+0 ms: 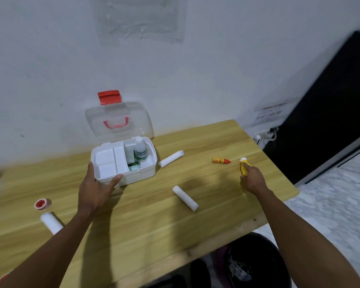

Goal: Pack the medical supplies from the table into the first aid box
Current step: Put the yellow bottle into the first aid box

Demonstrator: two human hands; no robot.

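Fingers (246, 170) grip one yellow tube (243, 166); left hand (96, 189) open; three gauze rolls (185, 198).

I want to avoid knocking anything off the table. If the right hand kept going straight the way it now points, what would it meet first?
The right hand already grips the yellow tube, pointing toward the table's far right edge. Beyond the tube's white cap the wood looks bare; the orange bottle lies off to the left, probably outside that line.

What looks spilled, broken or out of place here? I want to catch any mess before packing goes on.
Nothing spilled or damaged. Three white gauze rolls, a tape roll and an orange bottle simply lie scattered, unpacked, around the open first aid box.
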